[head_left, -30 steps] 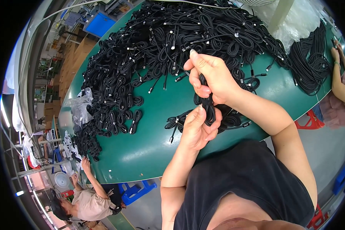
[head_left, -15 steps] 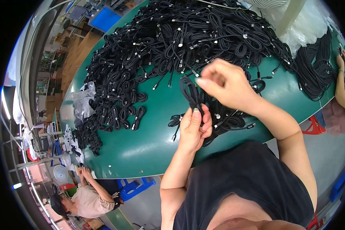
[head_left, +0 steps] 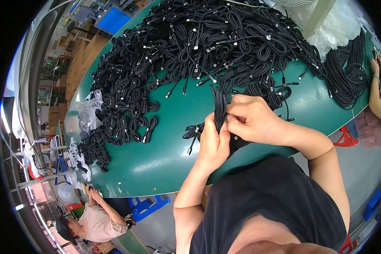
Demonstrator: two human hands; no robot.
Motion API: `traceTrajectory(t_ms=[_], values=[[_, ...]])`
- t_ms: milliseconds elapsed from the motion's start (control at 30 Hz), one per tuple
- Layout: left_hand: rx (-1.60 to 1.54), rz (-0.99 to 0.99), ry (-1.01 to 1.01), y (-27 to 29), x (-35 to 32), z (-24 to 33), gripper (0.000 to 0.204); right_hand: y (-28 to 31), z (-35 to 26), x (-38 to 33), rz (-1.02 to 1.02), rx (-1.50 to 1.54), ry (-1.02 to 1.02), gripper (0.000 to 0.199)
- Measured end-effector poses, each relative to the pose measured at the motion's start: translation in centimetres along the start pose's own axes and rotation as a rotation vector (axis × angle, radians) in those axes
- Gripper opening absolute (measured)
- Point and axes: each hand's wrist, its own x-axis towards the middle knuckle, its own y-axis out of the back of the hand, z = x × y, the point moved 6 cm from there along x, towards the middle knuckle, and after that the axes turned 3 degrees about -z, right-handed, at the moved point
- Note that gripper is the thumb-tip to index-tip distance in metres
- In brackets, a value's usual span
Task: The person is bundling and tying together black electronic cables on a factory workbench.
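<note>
A: What's different from half a second ago?
B: The right hand (head_left: 256,118) was lifted clear of the black cable bundle (head_left: 220,103); now it has come in against the bundle's right side. The bundle has also turned, its loops standing narrow and upright.
A: So both hands are on the same piece?
B: Yes. The left hand (head_left: 213,142) is wrapped round the lower part of the bundle, above the near side of the green counter (head_left: 165,148). The right hand's fingers are curled narrow; whether they grip the cable or just rest on it, I can't tell.
A: And around them?
B: A big heap of coiled cables (head_left: 190,46) along the far side, one separate coil (head_left: 149,129) to the left, a clear plastic bag (head_left: 90,111) beyond it, and long loose cables (head_left: 346,76) far right.
A: Anything in the way?
B: More cables (head_left: 262,91) lie just beyond the right hand, which hides some of them. A looser coil (head_left: 190,132) sits just left.
</note>
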Motion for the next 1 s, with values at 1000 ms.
traceTrajectory(t_ms=[1000], values=[[-0.931, -0.011, 0.214, 0.6, 0.2, 0.3, 0.019, 0.1, 0.9, 0.9, 0.037, 0.033, 0.194, 0.008]])
